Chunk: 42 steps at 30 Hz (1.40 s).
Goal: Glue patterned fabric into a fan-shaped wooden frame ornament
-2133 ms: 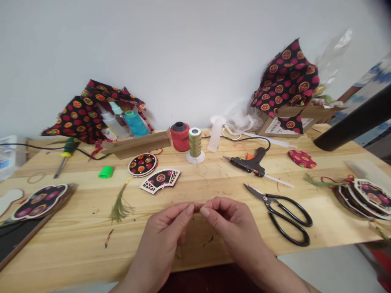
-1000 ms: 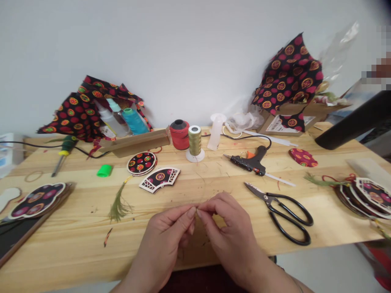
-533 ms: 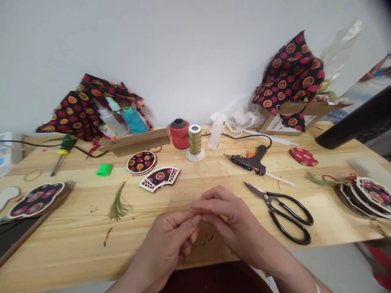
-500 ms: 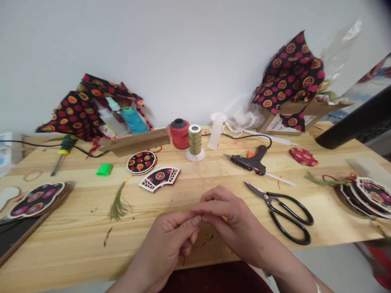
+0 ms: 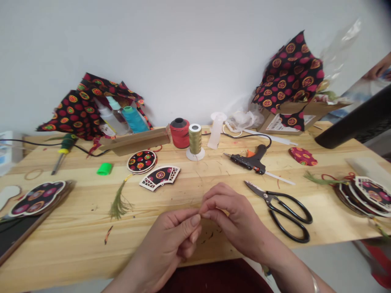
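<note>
My left hand [image 5: 172,240] and my right hand [image 5: 233,217] meet fingertip to fingertip over the near edge of the wooden table [image 5: 76,240]. Both are closed in a pinch on something very thin between them, too small to make out. Black scissors [image 5: 284,213] lie just right of my right hand. A fan-shaped ornament [image 5: 159,177] and a round ornament [image 5: 142,161] with a green tassel [image 5: 119,203] lie beyond my left hand.
A glue gun [image 5: 252,160], a red spool [image 5: 179,133], a gold spool [image 5: 194,140] and patterned fabric [image 5: 288,77] stand farther back. Stacked ornaments sit at the far left [image 5: 35,199] and far right [image 5: 366,193]. Another person's hand [image 5: 378,69] shows at the upper right.
My hands stay pinched together at the table's front edge. The right hand has lifted and shifted slightly over the left, then settled back; the view dipped a little.
</note>
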Each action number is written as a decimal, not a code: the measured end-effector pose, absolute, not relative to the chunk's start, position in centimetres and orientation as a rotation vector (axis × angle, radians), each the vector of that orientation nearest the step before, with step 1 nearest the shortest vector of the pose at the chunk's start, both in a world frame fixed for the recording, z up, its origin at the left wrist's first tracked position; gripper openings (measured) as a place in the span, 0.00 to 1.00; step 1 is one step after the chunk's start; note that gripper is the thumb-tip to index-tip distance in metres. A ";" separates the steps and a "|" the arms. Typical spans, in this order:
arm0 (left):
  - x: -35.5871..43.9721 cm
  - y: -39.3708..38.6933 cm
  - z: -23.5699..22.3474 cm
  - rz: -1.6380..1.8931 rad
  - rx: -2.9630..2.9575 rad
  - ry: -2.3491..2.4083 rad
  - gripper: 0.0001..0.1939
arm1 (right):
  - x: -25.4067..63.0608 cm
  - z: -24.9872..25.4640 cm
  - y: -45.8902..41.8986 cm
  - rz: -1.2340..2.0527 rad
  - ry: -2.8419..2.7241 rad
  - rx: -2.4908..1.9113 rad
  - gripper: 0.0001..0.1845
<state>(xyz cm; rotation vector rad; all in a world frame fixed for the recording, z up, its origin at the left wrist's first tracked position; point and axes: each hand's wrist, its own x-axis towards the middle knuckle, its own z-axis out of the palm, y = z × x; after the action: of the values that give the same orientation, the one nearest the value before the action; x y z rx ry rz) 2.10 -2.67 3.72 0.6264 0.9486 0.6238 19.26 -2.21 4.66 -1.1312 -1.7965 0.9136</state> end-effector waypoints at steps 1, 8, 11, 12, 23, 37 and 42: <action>2.1 -2.7 3.8 0.626 0.621 0.947 0.12 | 19.2 4.7 -2.2 0.920 -1.788 -1.139 0.10; 2.3 -2.6 4.3 0.654 0.569 0.947 0.15 | 19.0 4.6 -2.4 0.937 -1.768 -1.167 0.11; 2.2 -2.6 4.3 0.675 0.548 0.945 0.15 | 18.9 4.6 -2.4 0.942 -1.754 -1.176 0.11; 2.2 -2.6 4.4 0.675 0.544 0.942 0.14 | 18.9 4.6 -2.4 0.943 -1.749 -1.177 0.10; 2.3 -2.6 4.7 0.674 0.645 0.965 0.14 | 18.6 4.4 -2.7 0.961 -1.680 -1.197 0.09; 2.3 -2.7 4.4 0.672 0.670 1.002 0.14 | 19.1 3.8 -2.3 1.329 -1.366 -1.234 0.09; 2.4 -2.7 4.5 0.668 0.687 1.007 0.15 | 19.3 3.7 -2.2 1.444 -1.279 -1.201 0.08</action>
<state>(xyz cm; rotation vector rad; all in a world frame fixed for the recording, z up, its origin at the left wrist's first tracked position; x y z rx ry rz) 2.38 -2.65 4.52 0.6866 1.0068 0.6678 19.30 -2.19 3.68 -1.2013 -1.2787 1.4437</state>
